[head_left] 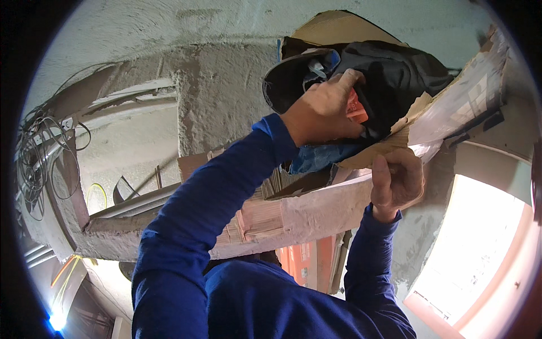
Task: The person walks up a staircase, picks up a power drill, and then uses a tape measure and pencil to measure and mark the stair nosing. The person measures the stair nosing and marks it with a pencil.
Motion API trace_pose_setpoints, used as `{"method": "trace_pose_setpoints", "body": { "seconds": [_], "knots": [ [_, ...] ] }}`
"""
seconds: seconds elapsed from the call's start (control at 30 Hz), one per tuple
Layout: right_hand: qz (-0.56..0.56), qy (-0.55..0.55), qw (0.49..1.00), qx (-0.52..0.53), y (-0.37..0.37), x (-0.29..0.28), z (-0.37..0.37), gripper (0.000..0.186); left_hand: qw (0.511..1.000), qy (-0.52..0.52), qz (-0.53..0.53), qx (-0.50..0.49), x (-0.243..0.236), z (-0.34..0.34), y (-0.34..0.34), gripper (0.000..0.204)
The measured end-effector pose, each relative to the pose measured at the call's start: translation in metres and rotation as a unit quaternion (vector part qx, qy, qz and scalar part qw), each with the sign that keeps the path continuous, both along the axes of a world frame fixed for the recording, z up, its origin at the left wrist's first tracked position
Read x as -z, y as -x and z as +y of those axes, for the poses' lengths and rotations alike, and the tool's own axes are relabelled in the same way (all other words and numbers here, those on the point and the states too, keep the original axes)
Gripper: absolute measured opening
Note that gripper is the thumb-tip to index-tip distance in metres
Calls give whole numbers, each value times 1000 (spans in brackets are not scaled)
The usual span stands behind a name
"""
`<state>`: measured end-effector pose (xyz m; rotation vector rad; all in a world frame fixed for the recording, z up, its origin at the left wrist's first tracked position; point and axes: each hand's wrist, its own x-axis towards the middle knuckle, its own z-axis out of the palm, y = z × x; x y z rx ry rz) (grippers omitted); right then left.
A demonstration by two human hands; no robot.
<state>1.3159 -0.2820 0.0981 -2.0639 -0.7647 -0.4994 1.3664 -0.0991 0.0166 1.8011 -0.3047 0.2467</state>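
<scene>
My left hand reaches into a torn cardboard box high in the view. Its fingers are closed around a small red printed thing, mostly hidden by the hand, so its kind cannot be told. Black cloth fills the box around it. A curved black piece like a cap's brim lies left of the hand, with blue cloth below. Lower right, my right hand is curled with its fingertips at the edge of a cardboard flap, pinching it.
The box rests on a rough plastered ledge beside a concrete wall. Tangled grey cables hang at the far left. An orange box stands below the ledge. A bright opening lies at the right.
</scene>
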Motion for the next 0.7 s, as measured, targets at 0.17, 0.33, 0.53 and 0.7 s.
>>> {"method": "trace_pose_setpoints", "body": {
  "seconds": [0.17,0.33,0.53,0.7],
  "knots": [
    [9,4,1000,4,3,-5,4,19,993,-106,-19,-55,6,-34,10,82],
    [16,-9,1000,-7,4,-10,8,18,984,-163,-29,-70,18,-49,17,70],
    [7,-19,1000,12,2,-1,13,15,983,-159,10,-93,17,-49,14,75],
    [-12,60,994,85,-8,11,30,20,979,133,21,-154,13,42,50,55]
  ]
}}
